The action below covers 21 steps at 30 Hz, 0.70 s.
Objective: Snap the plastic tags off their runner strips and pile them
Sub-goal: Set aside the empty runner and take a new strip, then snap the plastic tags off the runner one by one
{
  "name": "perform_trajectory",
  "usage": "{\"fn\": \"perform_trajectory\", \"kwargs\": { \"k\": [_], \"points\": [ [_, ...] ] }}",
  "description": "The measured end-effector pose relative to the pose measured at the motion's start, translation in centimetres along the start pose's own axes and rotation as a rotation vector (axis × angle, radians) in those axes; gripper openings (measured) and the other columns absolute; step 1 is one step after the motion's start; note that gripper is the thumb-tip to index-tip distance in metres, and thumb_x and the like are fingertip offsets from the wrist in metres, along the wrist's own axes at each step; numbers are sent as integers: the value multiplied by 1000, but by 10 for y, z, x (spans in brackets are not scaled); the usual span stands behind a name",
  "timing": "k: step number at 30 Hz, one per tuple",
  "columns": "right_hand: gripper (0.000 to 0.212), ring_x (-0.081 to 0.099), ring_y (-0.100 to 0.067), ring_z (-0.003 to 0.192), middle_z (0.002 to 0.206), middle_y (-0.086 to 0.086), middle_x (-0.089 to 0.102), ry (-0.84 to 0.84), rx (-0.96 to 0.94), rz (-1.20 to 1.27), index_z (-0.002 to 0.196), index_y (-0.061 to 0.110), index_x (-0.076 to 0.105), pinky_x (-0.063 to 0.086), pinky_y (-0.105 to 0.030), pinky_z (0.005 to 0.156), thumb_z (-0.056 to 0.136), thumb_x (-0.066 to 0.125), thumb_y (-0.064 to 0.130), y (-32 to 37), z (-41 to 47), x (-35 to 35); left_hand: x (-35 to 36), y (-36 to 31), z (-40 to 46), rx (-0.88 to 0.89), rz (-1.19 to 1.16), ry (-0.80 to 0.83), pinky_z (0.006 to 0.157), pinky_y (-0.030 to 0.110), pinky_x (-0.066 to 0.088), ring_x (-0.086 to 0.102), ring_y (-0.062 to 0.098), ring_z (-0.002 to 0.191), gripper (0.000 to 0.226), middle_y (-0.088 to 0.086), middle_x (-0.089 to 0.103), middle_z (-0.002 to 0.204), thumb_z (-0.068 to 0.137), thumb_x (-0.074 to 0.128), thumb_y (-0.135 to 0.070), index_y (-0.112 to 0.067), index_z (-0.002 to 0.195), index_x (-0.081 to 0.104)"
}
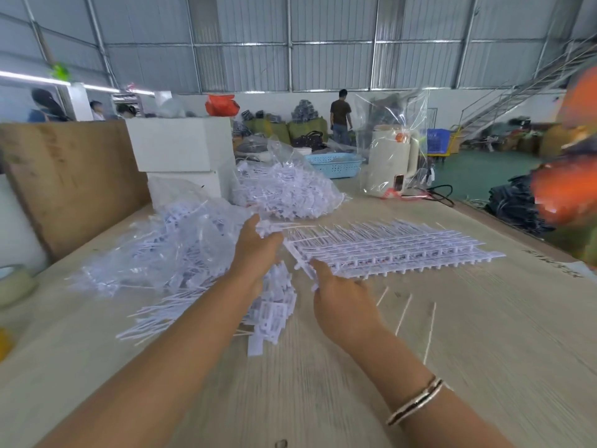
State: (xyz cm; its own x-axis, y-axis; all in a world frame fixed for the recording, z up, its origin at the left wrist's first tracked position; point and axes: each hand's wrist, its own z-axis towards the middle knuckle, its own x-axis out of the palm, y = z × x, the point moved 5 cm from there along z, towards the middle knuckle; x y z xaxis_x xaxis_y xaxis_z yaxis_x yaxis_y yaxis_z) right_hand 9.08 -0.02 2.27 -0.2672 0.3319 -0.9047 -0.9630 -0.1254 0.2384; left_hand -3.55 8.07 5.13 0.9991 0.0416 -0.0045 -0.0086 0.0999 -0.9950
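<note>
A flat stack of white runner strips with tags (397, 250) lies across the middle of the wooden table (484, 334). My left hand (255, 250) grips the stack's far left end, fingers closed on white plastic. My right hand (342, 299) holds the stack's near left corner, where one runner (302, 260) sticks out at an angle. Just left of my hands, under my left forearm, lies a pile of loose snapped tags (274, 315). A few thin bare sticks (403, 315) rest on the table right of my right hand.
Two clear plastic bags of white strips, one bag (168, 247) at left and another bag (287, 189) behind. White foam boxes (184, 143), a brown board (71, 179), a blue basket (336, 163), a bagged white kettle (391, 160), tape roll (14, 282). People stand far back.
</note>
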Motion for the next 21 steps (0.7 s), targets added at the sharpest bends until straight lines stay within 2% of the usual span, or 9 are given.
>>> {"fn": "perform_trajectory", "kwargs": {
  "k": [2,4,7,9,11,13,15,18,21],
  "points": [
    [58,59,-28,96,99,-7,63,73,-74,69,146,15,16,36,-41,96,93,39,21,7,-5,4,2,3,0,-17,-26,4,62,21,54,58,15,90,66,8,32,148,93,50,-4,-26,148,22],
    [64,59,-29,98,101,-9,63,183,-153,128,148,14,11,39,-38,88,94,41,34,16,-10,7,3,3,2,6,23,-22,72,31,57,57,17,101,67,6,32,150,91,45,3,-26,147,24],
    [63,57,-19,82,80,2,62,337,-134,284,147,23,26,41,-31,75,93,38,54,17,-13,0,1,0,6,25,144,-36,73,35,55,60,16,98,59,5,50,138,88,40,6,-19,142,38],
    [38,52,-12,63,65,7,58,185,-59,436,107,30,65,41,-28,67,94,38,54,5,-7,-19,2,-3,6,17,163,27,60,32,54,64,17,77,47,9,64,117,88,43,7,-11,130,53],
    [36,46,-9,49,56,4,57,-132,59,504,70,26,65,35,-26,54,96,43,40,-16,0,-42,8,-5,1,-12,218,148,49,27,51,65,19,68,39,8,67,101,89,48,6,-9,123,58],
    [26,48,-8,53,70,1,64,-416,181,543,83,21,70,36,-28,53,95,47,26,-38,0,-59,13,-6,-8,-13,379,291,43,19,44,66,15,68,34,0,67,92,91,47,0,-18,116,61],
    [23,59,-19,85,104,-6,63,-545,243,441,106,14,67,44,-32,75,94,49,21,-53,-2,-64,17,-7,-16,47,536,432,43,18,42,66,11,66,29,-8,65,88,93,45,-7,-28,104,63],
    [36,56,-27,107,122,-8,58,-322,294,321,126,15,54,41,-39,92,96,46,33,-62,5,-44,19,-8,-26,132,680,555,44,17,41,66,9,59,24,-11,64,97,96,47,-14,-25,110,63],
    [30,62,-8,70,83,-2,70,-30,359,706,106,17,62,46,-26,67,96,44,39,-59,10,-17,12,-7,-33,167,712,582,43,14,39,65,9,56,21,-14,64,98,97,49,-19,-26,112,61]
  ]
}}
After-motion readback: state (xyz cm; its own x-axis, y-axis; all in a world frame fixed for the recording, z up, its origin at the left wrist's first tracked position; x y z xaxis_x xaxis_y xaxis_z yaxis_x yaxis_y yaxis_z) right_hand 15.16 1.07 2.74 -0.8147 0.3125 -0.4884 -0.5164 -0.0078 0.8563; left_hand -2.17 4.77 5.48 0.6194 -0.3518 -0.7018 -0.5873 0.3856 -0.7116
